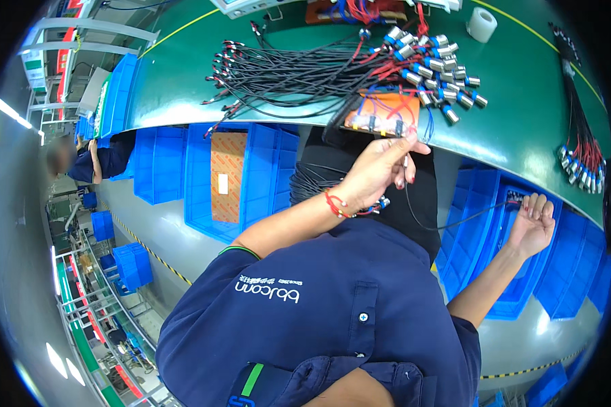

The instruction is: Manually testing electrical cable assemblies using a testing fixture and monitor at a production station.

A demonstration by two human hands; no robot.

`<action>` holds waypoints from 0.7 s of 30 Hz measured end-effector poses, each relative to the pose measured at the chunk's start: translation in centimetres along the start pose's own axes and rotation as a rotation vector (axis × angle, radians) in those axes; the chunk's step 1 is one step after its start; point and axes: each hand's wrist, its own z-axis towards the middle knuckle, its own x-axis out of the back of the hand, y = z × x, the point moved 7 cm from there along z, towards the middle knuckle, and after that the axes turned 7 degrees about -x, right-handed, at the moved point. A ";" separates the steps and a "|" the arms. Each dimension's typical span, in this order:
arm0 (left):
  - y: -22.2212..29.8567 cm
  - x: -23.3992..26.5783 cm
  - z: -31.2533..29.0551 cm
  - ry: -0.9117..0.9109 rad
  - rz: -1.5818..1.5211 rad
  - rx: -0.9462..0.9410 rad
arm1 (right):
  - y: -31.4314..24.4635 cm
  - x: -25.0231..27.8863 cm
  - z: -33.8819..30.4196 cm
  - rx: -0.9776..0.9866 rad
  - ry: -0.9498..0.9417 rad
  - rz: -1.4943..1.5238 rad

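Observation:
A thin black cable (456, 223) hangs in a loop between my two hands, below the table's near edge. My left hand (380, 169), with a red bracelet at its wrist, is closed in a pinch on one end, beside an orange block (388, 107) at the table edge. Further right, my right hand (533, 225) has its fingers curled around the other end; the tip is mostly hidden. Just beyond the block lies a big bundle of black cables (299, 71) with silver and blue connectors (441, 71). More coiled cables (309, 184) rest by my lap.
The green table (523, 129) carries a white tape roll (481, 25) and a second cable bundle (576, 122) at right. Blue bins (157, 166) stand under the edge on both sides, one beside an orange-brown carton (228, 159). Another person (95, 159) is at far left.

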 end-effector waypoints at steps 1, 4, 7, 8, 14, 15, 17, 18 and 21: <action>0.0 -0.1 0.1 0.019 0.017 -0.019 | 0.0 0.0 0.0 0.003 0.005 0.021; -0.2 -0.4 0.4 0.049 0.015 -0.092 | -0.2 0.0 0.1 0.004 0.026 0.004; -0.4 0.0 0.5 0.069 0.066 -0.109 | -0.5 -0.5 0.2 0.016 0.004 -0.059; -0.2 -0.1 0.4 0.060 0.061 -0.146 | -0.5 -0.9 0.2 0.014 -0.016 -0.057; 1.2 -0.9 -3.8 -0.139 0.251 -0.079 | -1.6 -3.6 0.7 0.037 0.022 -0.179; 1.6 -0.5 -4.9 -0.148 0.250 -0.035 | -1.4 -4.7 0.8 0.020 -0.009 -0.198; 5.0 1.7 -6.3 -0.081 0.278 -0.203 | -0.3 -7.6 1.6 -0.012 -0.114 -0.235; 7.5 3.3 -7.1 -0.008 0.357 -0.352 | 0.7 -9.2 2.0 -0.040 -0.168 -0.207; 14.9 9.8 -9.1 0.340 0.128 -0.870 | 5.4 -14.4 3.5 -0.174 -0.249 -0.113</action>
